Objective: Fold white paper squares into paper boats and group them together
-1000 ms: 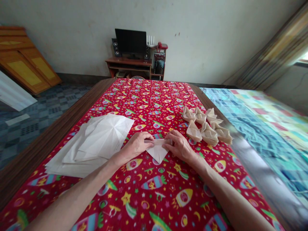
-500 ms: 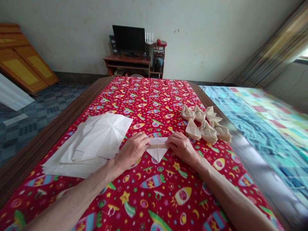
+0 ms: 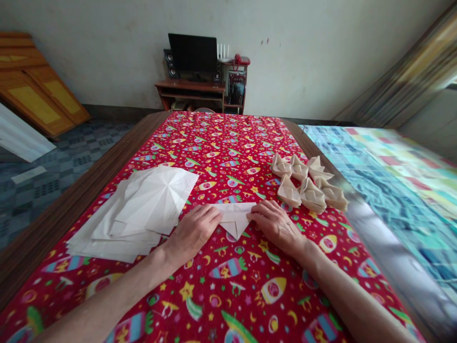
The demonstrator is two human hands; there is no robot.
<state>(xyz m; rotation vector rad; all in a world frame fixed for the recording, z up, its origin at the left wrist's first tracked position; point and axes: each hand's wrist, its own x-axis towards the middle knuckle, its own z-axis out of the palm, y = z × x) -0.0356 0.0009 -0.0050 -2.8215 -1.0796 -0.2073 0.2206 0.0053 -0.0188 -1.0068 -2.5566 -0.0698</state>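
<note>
A small white folded paper point(image 3: 236, 214) lies in front of me, with a wide band across its top and a point aimed towards me. My left hand point(image 3: 200, 225) grips its left end, fingers curled together and pressed down. At the right end, my right hand point(image 3: 275, 223) holds it in the same way, thumb and fingertips on the edge. The undersides of both ends are hidden by my fingers. Left of my hands is a pile of creased white paper sheets point(image 3: 153, 202). Several stacks of folded cream paper boats point(image 3: 311, 196) stand to the right.
A red patterned cloth point(image 3: 228, 305) covers the table, whose brown wooden edge point(image 3: 117, 157) shows on the left. To the right lies a blue checked bedspread point(image 3: 367, 190). A desk with a monitor point(image 3: 193, 55) stands against the far wall.
The paper's top band looks taller and flatter, and more of it shows between my hands. My left hand has shifted slightly down its end. The whole view has moved a little.
</note>
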